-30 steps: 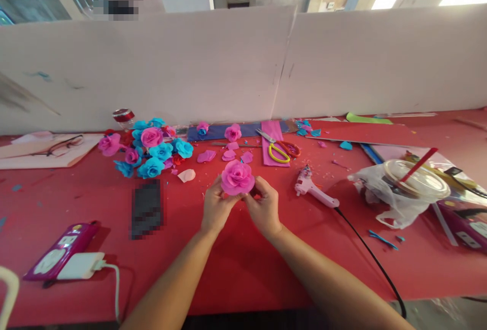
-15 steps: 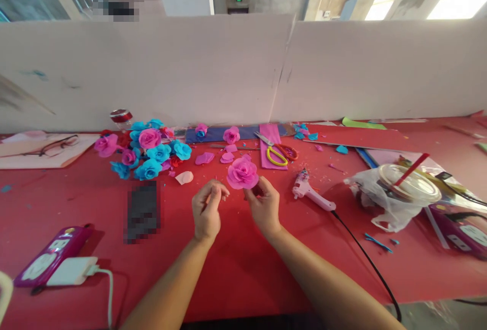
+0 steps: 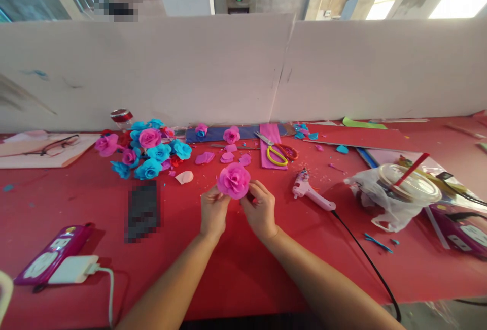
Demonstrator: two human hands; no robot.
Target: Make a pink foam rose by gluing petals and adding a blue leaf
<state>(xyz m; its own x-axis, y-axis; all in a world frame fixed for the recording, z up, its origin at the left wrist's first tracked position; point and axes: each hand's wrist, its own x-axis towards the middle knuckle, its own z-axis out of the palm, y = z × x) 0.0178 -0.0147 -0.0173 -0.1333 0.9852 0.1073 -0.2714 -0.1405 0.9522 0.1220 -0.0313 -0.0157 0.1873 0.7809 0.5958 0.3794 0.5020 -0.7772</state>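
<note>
I hold a pink paper rose (image 3: 233, 179) up in front of me with both hands, above the red table (image 3: 243, 264). My left hand (image 3: 213, 211) pinches its lower left edge with closed fingers. My right hand (image 3: 261, 209) grips its lower right side from beneath, fingers curled. Loose pink petals (image 3: 227, 156) lie on the table just beyond the rose.
A heap of blue and pink paper roses (image 3: 146, 150) lies at the back left. Yellow-handled scissors (image 3: 277, 151) and a glue gun (image 3: 310, 191) with a black cord sit to the right. A lidded cup in a plastic bag (image 3: 403, 188) stands far right; a purple power strip (image 3: 51, 256) near left.
Half a second ago my left hand was off the rose; it has come back and pinched it again. The rose has shifted slightly left and lower.
</note>
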